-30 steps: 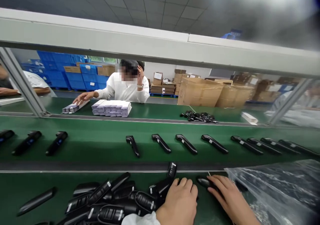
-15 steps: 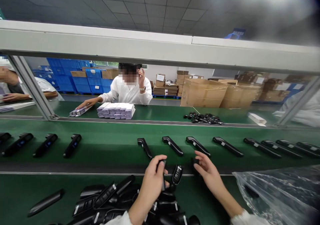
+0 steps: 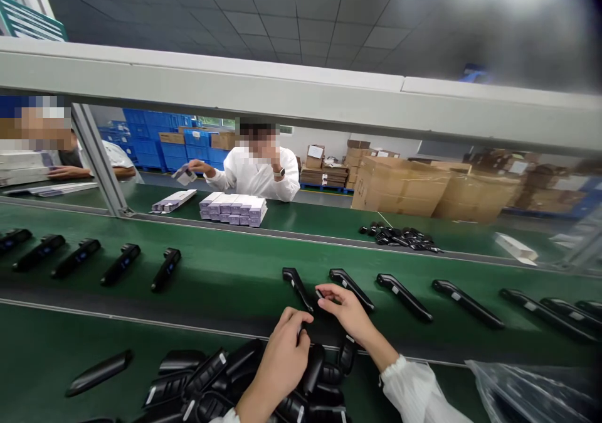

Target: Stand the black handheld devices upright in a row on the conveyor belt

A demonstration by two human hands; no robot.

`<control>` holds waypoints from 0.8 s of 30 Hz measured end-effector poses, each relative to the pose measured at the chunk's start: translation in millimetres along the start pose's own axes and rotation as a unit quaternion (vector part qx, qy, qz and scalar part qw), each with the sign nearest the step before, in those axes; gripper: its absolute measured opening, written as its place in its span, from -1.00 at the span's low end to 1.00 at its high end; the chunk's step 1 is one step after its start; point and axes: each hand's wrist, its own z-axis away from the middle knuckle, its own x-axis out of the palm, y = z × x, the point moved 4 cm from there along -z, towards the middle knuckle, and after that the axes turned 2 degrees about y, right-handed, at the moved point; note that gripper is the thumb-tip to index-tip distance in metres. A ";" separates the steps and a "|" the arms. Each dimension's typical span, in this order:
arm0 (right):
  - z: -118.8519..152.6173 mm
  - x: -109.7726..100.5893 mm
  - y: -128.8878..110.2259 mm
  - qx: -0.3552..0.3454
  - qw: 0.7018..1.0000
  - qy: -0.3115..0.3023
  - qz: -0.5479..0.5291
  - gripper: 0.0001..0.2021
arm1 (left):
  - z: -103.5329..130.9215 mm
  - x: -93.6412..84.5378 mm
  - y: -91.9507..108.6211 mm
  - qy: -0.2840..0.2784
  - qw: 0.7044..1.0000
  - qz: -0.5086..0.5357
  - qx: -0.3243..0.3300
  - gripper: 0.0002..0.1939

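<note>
My left hand (image 3: 285,354) is closed above a pile of black plastic handle pieces (image 3: 188,379). A dark piece (image 3: 301,329) shows between its thumb and fingers, mostly hidden. Up and to the right, my right hand (image 3: 345,310) pinches a small black part (image 3: 320,294), largely covered by the fingers. Just left of those fingertips lies a black device with an angled head (image 3: 297,288), on the green belt (image 3: 226,285). Another angled black device (image 3: 352,290) lies behind the right hand. Below the right wrist is a black piece with buttons (image 3: 347,354).
More black devices (image 3: 404,297) lie along the belt on both sides. A lone black piece (image 3: 100,373) is at left, a clear plastic bag (image 3: 527,385) at right. Across the bench, a co-worker (image 3: 261,165) sits behind stacked small boxes (image 3: 232,209). A white beam (image 3: 263,90) spans overhead.
My right hand has moved left, close to my left hand and the angled device. The left hand has turned lower over the pile. The view has shifted; the co-worker has lifted a flat box.
</note>
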 end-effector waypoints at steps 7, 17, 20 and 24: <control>-16.5 24.6 1.8 -0.049 0.979 -0.041 0.195 -0.63 | -5.7 -0.1 -24.8 0.009 0.997 0.051 -0.056 -0.73; -16.4 26.7 -4.6 -0.010 0.907 -0.005 0.421 -0.55 | -2.6 3.0 -24.0 0.007 0.997 0.047 -0.061 -0.74; 1.9 11.7 -13.4 -0.043 0.901 0.023 0.431 -0.54 | 2.5 0.1 -24.3 0.020 0.997 0.047 -0.059 -0.73; 56.2 -1.2 -12.0 -0.143 0.891 0.053 0.428 -0.60 | 13.0 -2.1 -28.5 0.039 0.995 0.053 -0.079 -0.68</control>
